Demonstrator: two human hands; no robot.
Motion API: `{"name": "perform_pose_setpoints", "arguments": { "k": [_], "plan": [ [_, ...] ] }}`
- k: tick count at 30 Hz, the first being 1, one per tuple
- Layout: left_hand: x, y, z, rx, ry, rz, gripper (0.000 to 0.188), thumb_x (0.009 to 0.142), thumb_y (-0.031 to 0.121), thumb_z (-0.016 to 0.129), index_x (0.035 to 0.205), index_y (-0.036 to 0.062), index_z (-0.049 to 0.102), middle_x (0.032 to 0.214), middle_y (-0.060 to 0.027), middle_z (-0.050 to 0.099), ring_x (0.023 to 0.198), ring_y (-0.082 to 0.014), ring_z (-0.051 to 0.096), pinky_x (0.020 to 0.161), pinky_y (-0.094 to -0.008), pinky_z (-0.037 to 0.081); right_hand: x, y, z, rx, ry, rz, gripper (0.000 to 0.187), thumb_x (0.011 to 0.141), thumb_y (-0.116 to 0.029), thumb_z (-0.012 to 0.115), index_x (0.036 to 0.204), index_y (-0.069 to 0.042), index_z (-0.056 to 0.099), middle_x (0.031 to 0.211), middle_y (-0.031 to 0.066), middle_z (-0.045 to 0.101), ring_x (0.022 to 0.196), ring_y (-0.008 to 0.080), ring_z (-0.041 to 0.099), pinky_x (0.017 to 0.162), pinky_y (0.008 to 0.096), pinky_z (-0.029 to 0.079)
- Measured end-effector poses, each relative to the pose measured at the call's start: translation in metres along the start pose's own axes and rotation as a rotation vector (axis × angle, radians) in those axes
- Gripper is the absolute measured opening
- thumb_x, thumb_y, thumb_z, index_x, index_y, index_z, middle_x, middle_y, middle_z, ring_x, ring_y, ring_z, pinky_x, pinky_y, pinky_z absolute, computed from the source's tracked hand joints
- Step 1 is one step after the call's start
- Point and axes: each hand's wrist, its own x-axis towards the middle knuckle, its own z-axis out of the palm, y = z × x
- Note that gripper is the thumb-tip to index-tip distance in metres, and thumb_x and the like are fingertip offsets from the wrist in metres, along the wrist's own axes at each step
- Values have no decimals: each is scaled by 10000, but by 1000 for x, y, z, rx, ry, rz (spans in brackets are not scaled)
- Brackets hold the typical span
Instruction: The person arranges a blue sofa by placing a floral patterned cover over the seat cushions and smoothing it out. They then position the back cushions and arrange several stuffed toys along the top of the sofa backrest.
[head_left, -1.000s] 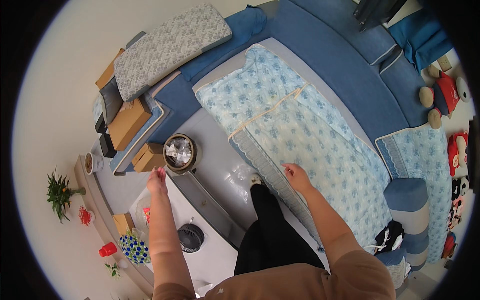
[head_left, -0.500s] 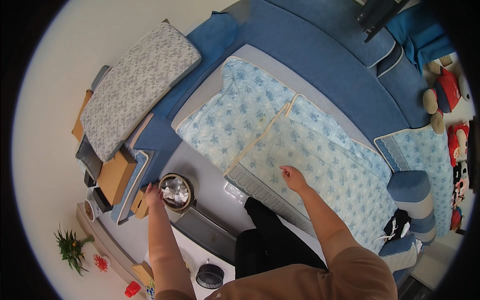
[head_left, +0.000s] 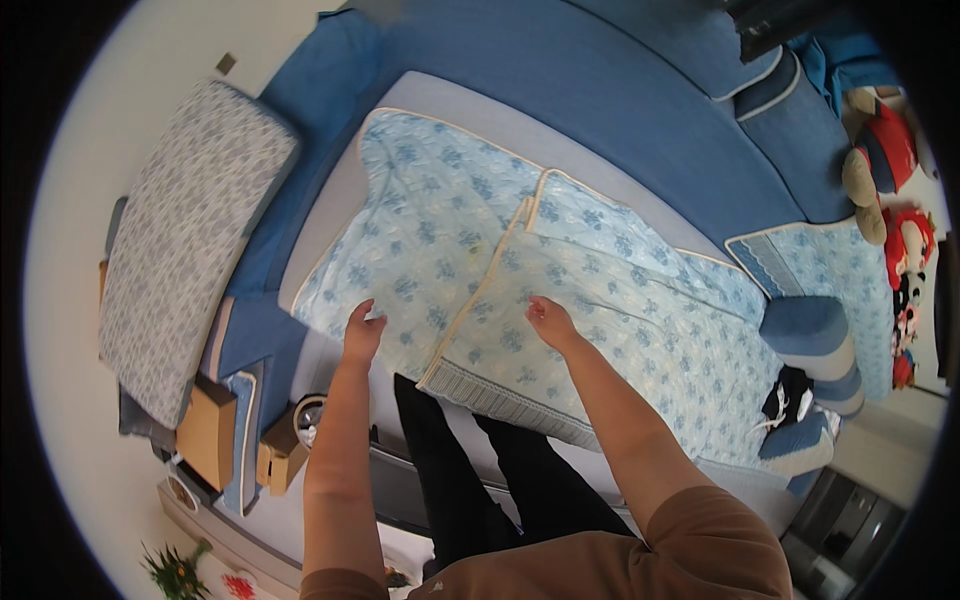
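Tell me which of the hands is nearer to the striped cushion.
Right. The right hand is over the quilt, left of the striped cushion and clear of it; the left hand is farther left, near the quilt's left edge.

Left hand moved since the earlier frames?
Yes. Judged against the round bin, the left hand shifted up and right in view, from beside the bin to over the floral quilt.
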Motion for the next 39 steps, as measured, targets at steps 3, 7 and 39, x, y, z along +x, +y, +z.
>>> {"name": "perform_pose_setpoints", "arguments": {
  "k": [3, 7, 39],
  "plan": [
    [44, 18, 33, 365, -96, 269, 544, 795, 179, 646, 1289, 55, 455, 1345, -138, 431, 1158, -285, 488, 942, -365, 420, 32, 4, -3, -5, 52, 43, 537, 839, -295, 592, 1289, -33, 462, 1169, 183, 573, 1101, 318, 536, 916, 370, 437],
    [102, 63, 72, 715, -142, 527, 588, 812, 185, 619, 1340, 69, 387, 1434, -124, 313, 1306, -301, 321, 1050, -403, 313, 86, 4, -11, -99, 237, 76, 667, 811, -337, 623, 1316, 29, 390, 1256, 235, 482, 1179, 371, 447, 988, 390, 377],
    [319, 92, 83, 748, -20, 1172, 510, 816, 129, 392, 1323, 94, 443, 1412, -129, 366, 1294, -331, 348, 1068, -499, 245, 221, -17, -61, 1225, 823, 124, 454, 972, -305, 420, 1265, 42, 431, 1211, 126, 526, 1130, 236, 487, 988, 349, 376]
  ]
}}
